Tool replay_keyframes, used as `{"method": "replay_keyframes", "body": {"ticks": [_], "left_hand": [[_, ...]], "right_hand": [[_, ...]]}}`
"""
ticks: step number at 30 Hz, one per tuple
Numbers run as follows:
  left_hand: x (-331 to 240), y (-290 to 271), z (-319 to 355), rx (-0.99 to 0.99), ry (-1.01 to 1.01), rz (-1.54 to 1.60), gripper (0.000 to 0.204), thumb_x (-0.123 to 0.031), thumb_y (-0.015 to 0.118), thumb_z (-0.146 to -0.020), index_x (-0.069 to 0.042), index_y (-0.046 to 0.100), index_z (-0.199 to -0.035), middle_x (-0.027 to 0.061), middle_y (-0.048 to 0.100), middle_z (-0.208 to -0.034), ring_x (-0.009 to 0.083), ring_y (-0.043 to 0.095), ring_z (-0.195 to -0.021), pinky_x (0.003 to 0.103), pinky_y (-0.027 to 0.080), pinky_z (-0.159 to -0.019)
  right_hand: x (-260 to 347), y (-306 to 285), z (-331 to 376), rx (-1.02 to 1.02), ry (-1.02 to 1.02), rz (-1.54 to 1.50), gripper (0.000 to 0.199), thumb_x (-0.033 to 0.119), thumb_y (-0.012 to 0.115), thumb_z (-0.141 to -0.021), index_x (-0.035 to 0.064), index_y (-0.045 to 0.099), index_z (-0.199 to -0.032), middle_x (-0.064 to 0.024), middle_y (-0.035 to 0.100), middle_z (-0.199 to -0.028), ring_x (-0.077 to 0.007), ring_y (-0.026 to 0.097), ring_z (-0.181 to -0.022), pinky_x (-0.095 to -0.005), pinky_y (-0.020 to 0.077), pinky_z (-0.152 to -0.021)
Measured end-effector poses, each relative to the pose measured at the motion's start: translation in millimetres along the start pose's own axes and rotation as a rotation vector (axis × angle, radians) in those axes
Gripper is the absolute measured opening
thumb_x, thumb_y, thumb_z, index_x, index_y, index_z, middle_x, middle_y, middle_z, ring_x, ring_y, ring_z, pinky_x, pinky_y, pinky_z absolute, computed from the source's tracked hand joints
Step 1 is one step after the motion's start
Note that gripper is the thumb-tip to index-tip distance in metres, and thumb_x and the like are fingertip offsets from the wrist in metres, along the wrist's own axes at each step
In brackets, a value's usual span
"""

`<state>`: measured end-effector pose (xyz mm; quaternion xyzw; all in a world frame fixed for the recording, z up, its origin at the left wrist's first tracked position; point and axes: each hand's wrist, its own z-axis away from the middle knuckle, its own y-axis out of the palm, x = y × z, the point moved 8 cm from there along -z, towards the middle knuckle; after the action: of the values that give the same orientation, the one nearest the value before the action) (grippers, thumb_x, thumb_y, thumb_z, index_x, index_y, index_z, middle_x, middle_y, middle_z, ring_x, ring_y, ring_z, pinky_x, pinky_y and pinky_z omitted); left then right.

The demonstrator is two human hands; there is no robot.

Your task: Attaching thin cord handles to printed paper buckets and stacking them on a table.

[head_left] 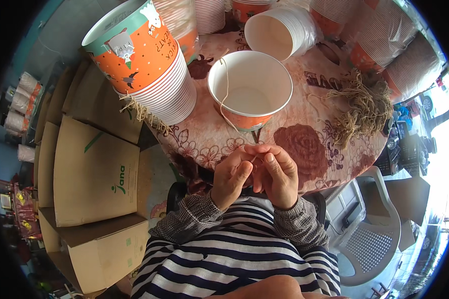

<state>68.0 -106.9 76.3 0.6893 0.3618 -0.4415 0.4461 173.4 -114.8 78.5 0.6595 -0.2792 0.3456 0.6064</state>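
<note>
My left hand [231, 176] and my right hand [279, 175] meet at the table's near edge, fingertips pinched together. A thin pale string [255, 159] shows between them; most of it is hidden by the fingers. Just beyond stands a white-lined paper bucket [250, 92] with an orange outside, upright. A length of twine [225, 94] lies over its far rim, runs down across the inside and crosses the near rim. Neither hand touches the bucket.
To the left rises a tilted stack of paper buckets [157, 82], the top one orange and green. A frayed twine bundle [362, 107] lies on the flowered tablecloth [304, 144] at right. Behind are nested buckets [272, 37] on their side. Cardboard boxes [95, 174] and a plastic chair [366, 254] flank me.
</note>
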Motion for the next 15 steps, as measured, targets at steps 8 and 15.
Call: {"method": "replay_keyframes", "body": {"ticks": [8, 15], "left_hand": [[-11.8, -10.6, -0.4, -0.064, 0.048, -0.560, 0.020, -0.016, 0.053, -0.096, 0.003, 0.059, -0.095, 0.0096, 0.062, -0.084, 0.0162, 0.059, -0.076, 0.031, 0.048, -0.073], [-51.8, 5.8, 2.5, 0.052, 0.506, -0.867, 0.010, -0.003, 0.058, -0.085, 0.000, 0.054, -0.076, 0.0108, 0.054, -0.075, 0.0310, 0.053, -0.072, 0.041, 0.043, -0.075]], "right_hand": [[12.8, 5.9, 9.1, 0.005, -0.253, 0.540, 0.022, -0.001, 0.049, -0.095, -0.0015, 0.059, -0.115, -0.0102, 0.065, -0.111, -0.0075, 0.061, -0.074, -0.0221, 0.0527, -0.062], [33.8, 16.8, 14.1, 0.082, -0.464, 1.054, 0.024, -0.004, 0.065, -0.079, 0.0009, 0.063, -0.103, -0.0120, 0.065, -0.088, -0.0224, 0.065, -0.068, -0.0283, 0.0529, -0.062]]}}
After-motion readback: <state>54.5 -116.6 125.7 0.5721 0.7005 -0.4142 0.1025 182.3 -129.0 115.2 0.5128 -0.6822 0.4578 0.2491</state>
